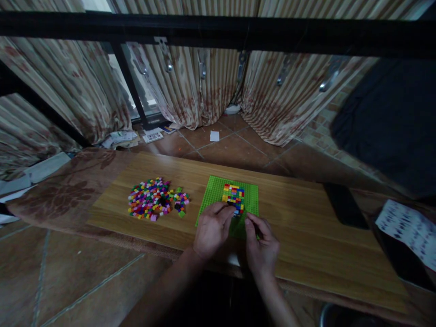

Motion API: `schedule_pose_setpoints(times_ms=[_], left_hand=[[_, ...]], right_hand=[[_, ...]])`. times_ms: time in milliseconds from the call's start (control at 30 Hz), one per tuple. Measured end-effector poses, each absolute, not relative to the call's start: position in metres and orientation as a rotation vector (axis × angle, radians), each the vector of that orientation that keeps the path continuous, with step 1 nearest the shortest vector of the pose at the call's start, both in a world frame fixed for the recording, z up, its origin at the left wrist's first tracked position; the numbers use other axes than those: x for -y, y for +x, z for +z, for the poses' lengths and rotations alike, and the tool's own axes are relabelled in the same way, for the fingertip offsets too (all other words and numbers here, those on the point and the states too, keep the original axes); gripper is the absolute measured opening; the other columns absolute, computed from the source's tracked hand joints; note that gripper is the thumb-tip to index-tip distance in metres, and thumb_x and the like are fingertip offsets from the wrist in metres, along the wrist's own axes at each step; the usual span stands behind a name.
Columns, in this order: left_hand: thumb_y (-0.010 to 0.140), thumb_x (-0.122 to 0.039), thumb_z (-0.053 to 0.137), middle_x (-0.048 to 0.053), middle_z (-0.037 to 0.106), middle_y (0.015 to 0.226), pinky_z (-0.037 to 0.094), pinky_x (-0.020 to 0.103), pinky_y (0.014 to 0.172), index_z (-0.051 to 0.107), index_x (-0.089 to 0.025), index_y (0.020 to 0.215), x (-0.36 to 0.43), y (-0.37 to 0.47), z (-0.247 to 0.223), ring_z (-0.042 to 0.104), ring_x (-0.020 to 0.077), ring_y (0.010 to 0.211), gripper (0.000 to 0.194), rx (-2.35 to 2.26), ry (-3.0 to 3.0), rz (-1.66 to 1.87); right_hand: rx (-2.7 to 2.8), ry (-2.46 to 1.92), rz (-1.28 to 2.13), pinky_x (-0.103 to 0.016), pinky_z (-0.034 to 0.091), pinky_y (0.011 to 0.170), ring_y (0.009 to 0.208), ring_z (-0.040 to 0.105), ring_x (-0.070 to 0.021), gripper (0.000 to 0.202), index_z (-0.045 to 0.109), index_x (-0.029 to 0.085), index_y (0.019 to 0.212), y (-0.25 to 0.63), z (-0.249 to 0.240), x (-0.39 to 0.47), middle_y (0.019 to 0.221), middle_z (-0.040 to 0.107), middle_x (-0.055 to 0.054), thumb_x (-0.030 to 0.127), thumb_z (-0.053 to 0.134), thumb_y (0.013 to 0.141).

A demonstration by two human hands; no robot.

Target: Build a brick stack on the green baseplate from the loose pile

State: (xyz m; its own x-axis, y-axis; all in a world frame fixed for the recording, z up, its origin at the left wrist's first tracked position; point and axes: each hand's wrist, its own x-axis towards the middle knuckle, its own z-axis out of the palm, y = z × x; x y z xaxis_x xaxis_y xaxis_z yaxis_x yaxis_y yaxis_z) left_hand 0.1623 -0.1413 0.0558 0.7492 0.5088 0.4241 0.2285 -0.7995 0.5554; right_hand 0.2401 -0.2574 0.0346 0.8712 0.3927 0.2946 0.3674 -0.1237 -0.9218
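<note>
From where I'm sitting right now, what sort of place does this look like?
Probably a room in a home: patterned curtains hang over the windows, the floor is tiled, and toy bricks are spread on a wooden board.

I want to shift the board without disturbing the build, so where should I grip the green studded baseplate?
Probably by its left and right edges, coming in from both sides: the green studded baseplate lies flat on the wooden table, and the multicolored bricks sit inward, leaving bare margins to hold.
</note>
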Motion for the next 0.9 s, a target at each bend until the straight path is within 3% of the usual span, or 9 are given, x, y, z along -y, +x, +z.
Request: schedule_pose_setpoints(times_ms=[567, 900], left_hand=[[0.093, -0.028, 0.047, 0.004, 0.068, 0.1, 0.05, 0.032, 0.081, 0.067, -0.024, 0.105, 0.141, 0.164, 0.056, 0.062, 0.0166, 0.09, 0.023, -0.514, 2.654, 0.777], [0.092, -0.026, 0.05, 0.003, 0.068, 0.098, 0.049, 0.031, 0.08, 0.068, -0.023, 0.099, 0.134, 0.166, 0.061, 0.062, 0.016, 0.09, 0.02, -0.46, 2.658, 0.759]], right_hand=[[0.587, -1.709, 0.112, -0.036, 0.051, 0.083, 0.09, 0.065, -0.019, 0.026, 0.07, 0.019, 0.099, 0.248, 0.033, 0.246, 0.098, 0.07, -0.008, 0.037, 0.06, 0.084], [0.471, -1.678, 0.133, -0.034, 0.051, 0.078, 0.081, 0.065, -0.0185, 0.029, 0.071, 0.016, 0.092, 0.252, 0.031, 0.236, 0.092, 0.071, -0.008, 0.041, 0.066, 0.077]])
